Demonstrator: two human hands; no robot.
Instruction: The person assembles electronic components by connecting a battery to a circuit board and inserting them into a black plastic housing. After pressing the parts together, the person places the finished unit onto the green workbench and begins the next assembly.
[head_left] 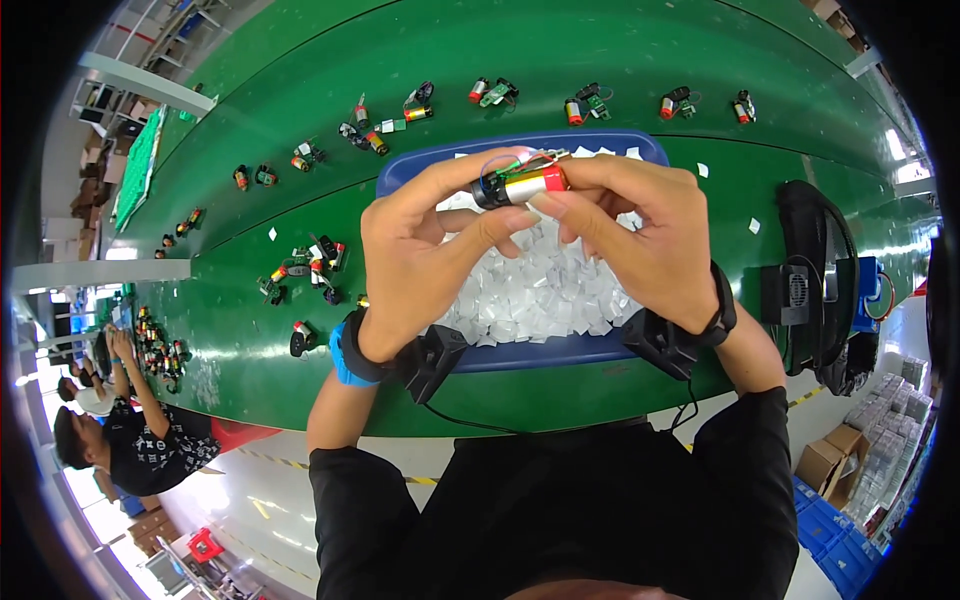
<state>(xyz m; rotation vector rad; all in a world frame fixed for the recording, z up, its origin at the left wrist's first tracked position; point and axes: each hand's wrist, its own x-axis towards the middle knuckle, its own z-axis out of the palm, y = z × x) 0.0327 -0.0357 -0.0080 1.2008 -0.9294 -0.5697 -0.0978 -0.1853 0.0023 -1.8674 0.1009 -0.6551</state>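
A small cylindrical battery point(530, 186) with a shiny silver-gold body, a red end and a black cap is held level above the blue tray point(500, 358). My left hand point(425, 240) pinches it at the black end, thumb below. At the red end, the thumb and fingers of my right hand point(640, 225) are closed on it. Thin red, blue and dark wires point(520, 160) run along its upper side, with a bit of green among them. Many small white squares point(545, 285), loosely heaped, fill the tray under my hands.
Similar battery assemblies lie in a row along the far table, one being a wired piece point(497, 93). A cluster point(305, 268) sits left of the tray. On the right are a black box point(785, 293) and a black bag point(805, 230). A co-worker point(140, 440) works at far left.
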